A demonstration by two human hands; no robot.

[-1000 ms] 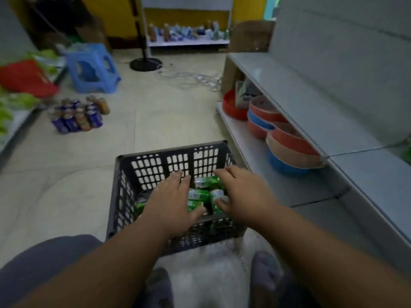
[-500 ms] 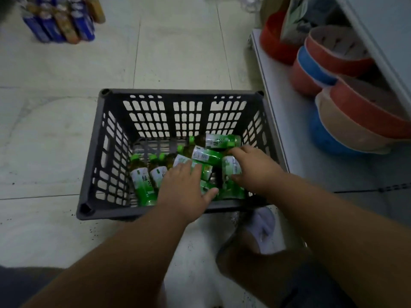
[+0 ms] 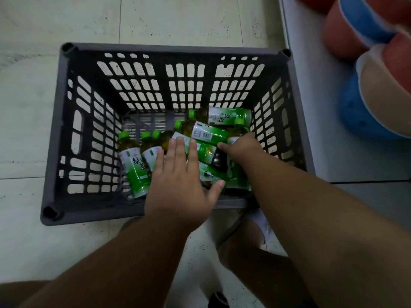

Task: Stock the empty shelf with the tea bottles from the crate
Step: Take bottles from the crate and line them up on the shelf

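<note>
Both bare forearms reach forward and down from the near edge. Left hand (image 3: 180, 181): palm down, fingers straight and slightly spread, thumb splayed right. Right hand (image 3: 243, 150): further in, just right of the left, fingers curled downward and out of sight, knuckles up. Hands close, not touching.

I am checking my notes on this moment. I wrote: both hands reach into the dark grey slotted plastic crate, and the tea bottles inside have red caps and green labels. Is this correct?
Not fully. In the head view the tea bottles have green caps, not red. The rest stands: both the left hand and the right hand reach into the dark grey slotted plastic crate, and the labels are green.
</note>
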